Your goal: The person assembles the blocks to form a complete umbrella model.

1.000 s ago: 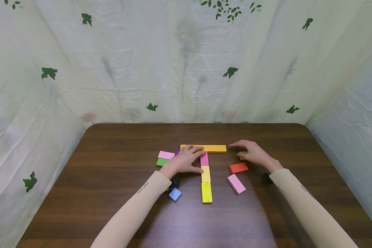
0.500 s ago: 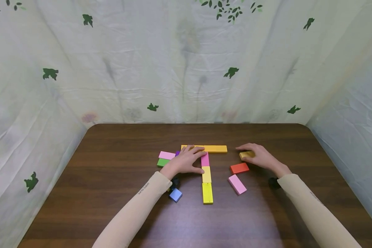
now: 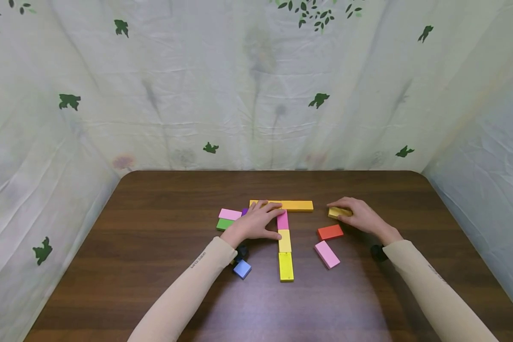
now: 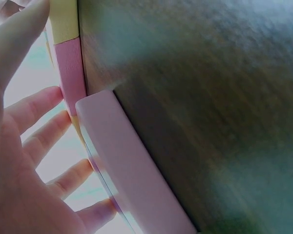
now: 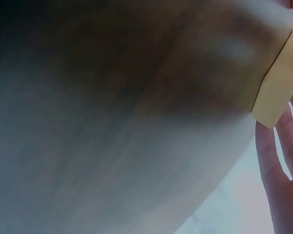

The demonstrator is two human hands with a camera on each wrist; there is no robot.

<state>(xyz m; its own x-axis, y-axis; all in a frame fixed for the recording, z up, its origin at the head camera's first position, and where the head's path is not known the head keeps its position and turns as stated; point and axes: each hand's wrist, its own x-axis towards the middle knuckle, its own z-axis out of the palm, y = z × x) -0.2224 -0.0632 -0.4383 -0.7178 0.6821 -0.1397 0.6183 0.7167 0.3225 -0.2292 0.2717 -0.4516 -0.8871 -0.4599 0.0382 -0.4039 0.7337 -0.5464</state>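
My left hand (image 3: 255, 223) lies spread over a column of flat blocks, fingertips at a magenta block (image 3: 283, 220) and the orange row (image 3: 297, 205) behind it. Its thumb rests by a light yellow block (image 3: 284, 241), with a bright yellow block (image 3: 286, 267) nearer. In the left wrist view those fingers are extended, and a pale pink block (image 4: 132, 161) fills the front. My right hand (image 3: 361, 216) pinches a tan-yellow block (image 3: 336, 212) between thumb and fingers, right of the orange row. The right wrist view shows the block's long side (image 5: 276, 90) against the fingers.
A red block (image 3: 330, 232) and a pink block (image 3: 327, 255) lie between the column and my right forearm. To the left are another pink block (image 3: 230, 214), a green block (image 3: 225, 224) and a blue block (image 3: 242, 269). A patterned curtain (image 3: 256, 95) hangs behind the table.
My right hand has moved right, away from the orange row's end, and its fingers have closed on the tan-yellow block, which shifted slightly left in the last half second. The left hand stays put.
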